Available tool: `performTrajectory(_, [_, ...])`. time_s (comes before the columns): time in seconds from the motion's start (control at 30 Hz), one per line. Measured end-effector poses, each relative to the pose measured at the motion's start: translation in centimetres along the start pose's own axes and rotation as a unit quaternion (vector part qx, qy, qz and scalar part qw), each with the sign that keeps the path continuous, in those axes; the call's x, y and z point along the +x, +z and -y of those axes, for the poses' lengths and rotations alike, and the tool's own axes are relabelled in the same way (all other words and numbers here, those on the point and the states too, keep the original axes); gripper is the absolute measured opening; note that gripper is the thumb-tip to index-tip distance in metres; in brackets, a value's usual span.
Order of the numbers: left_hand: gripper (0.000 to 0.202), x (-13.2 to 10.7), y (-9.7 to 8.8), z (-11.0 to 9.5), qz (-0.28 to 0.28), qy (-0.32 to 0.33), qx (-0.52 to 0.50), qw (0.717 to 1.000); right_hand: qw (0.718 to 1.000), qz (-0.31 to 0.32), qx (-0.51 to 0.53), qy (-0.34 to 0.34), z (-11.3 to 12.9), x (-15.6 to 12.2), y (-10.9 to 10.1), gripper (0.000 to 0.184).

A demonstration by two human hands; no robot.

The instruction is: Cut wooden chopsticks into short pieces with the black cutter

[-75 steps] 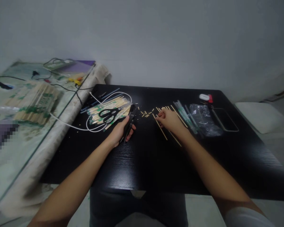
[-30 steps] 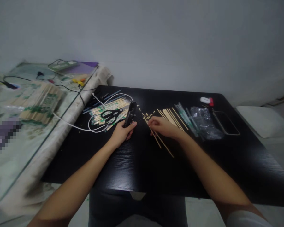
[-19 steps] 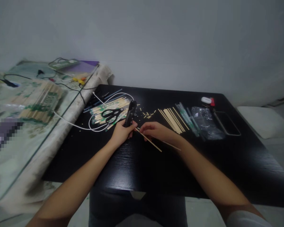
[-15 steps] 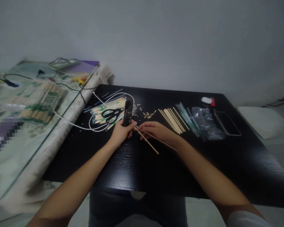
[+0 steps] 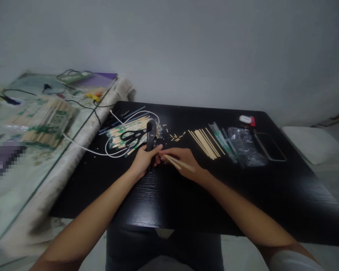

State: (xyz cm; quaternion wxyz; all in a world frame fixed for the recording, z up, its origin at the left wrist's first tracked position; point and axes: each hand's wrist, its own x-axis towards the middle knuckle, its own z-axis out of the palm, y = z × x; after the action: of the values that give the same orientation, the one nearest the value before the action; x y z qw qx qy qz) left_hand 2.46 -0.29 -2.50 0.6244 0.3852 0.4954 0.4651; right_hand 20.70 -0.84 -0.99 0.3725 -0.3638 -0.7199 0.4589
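My left hand is closed round a black cutting tool that stands nearly upright on the black table. My right hand is closed on thin wooden sticks, their tips pointing toward the tool and my left fingers. The two hands touch at the fingertips. A row of loose wooden sticks lies to the right of the hands. Short cut stick bits are scattered just beyond them.
Black scissors lie on wrapped chopsticks inside a white cable loop. Green-tinted wrappers, a plastic bag, a phone and a small white and red thing sit right. A glass-topped table with chopstick bundles stands left.
My right hand took sticks from the loose row and carried them left to the tool. My left hand raised the tool from tilted to nearly upright.
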Motion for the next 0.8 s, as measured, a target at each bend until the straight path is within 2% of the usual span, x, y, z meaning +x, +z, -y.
performTrajectory(0.13, [0.045,-0.4,0.4,-0.3,0.034,-0.020,0.003,0.999,0.989,-0.087,-0.107,-0.052,0.5,0.3,-0.9,0.015])
performTrajectory(0.23, [0.044,-0.6,0.5,-0.6,0.033,-0.013,0.010,0.999,0.986,-0.116,-0.114,-0.034,0.4,0.6,-1.4,0.016])
performTrajectory(0.4, [0.036,-0.3,0.0,-0.8,-0.013,0.039,0.033,0.999,0.991,-0.087,-0.097,0.008,-0.5,0.7,-1.2,0.016])
performTrajectory(0.53, [0.033,-0.5,-0.3,-1.0,-0.019,0.104,0.085,0.991,0.990,-0.056,-0.125,0.016,-1.2,0.6,-0.7,0.012])
performTrajectory(0.8, [0.029,-1.9,0.6,-1.6,-0.049,0.223,0.159,0.960,0.992,-0.018,-0.127,-0.011,-1.6,0.4,-0.3,0.009])
